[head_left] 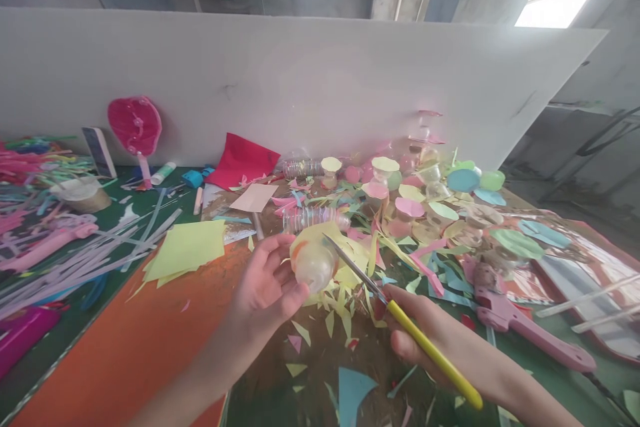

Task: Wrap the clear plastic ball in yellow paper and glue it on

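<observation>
My left hand (265, 283) grips a clear plastic bottle piece (315, 265) with a yellow paper disc behind it, held above the table's middle. My right hand (425, 333) is closed on yellow-handled scissors (400, 317); their metal blades point up-left and reach the yellow paper at the bottle piece. Under both hands lie several yellow, pink and blue paper offcuts (345, 320).
A pink glue gun (520, 327) lies at right. Several bottle pieces capped with coloured paper discs (410, 207) crowd the far middle. Yellow paper sheets (187, 247) and an orange sheet (140, 347) lie at left, with paper strips (75, 260). A white board (300, 80) walls the back.
</observation>
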`<state>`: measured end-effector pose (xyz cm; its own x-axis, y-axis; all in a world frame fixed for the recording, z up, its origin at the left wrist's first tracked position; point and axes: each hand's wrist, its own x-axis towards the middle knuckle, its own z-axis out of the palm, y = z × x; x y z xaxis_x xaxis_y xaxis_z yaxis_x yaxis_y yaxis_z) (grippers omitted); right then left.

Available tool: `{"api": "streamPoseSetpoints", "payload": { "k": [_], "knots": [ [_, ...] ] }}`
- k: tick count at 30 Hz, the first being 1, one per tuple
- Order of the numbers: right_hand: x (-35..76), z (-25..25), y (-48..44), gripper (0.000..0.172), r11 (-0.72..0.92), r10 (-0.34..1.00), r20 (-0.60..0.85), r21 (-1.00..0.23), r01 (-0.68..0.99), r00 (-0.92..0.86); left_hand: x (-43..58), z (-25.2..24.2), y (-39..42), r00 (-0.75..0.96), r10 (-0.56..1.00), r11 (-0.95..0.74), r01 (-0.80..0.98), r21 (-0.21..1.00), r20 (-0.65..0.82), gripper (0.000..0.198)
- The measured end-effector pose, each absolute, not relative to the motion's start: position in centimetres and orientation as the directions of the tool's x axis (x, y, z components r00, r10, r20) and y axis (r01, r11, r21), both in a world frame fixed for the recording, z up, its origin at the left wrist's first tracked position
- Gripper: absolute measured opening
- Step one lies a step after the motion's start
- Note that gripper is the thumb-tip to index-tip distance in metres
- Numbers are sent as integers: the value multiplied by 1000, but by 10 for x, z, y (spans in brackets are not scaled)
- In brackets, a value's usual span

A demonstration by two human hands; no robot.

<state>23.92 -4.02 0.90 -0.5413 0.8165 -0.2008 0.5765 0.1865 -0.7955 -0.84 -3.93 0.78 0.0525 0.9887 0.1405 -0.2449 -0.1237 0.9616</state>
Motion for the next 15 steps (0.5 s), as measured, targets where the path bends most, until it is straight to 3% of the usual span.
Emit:
{"api": "streamPoseSetpoints", "payload": {
  "k": [15],
  "knots": [
    [247,2,-39,67,202,823,-154,-821,534,-546,-2,15,-43,-64,996,-69,-244,967,55,42]
  ]
}}
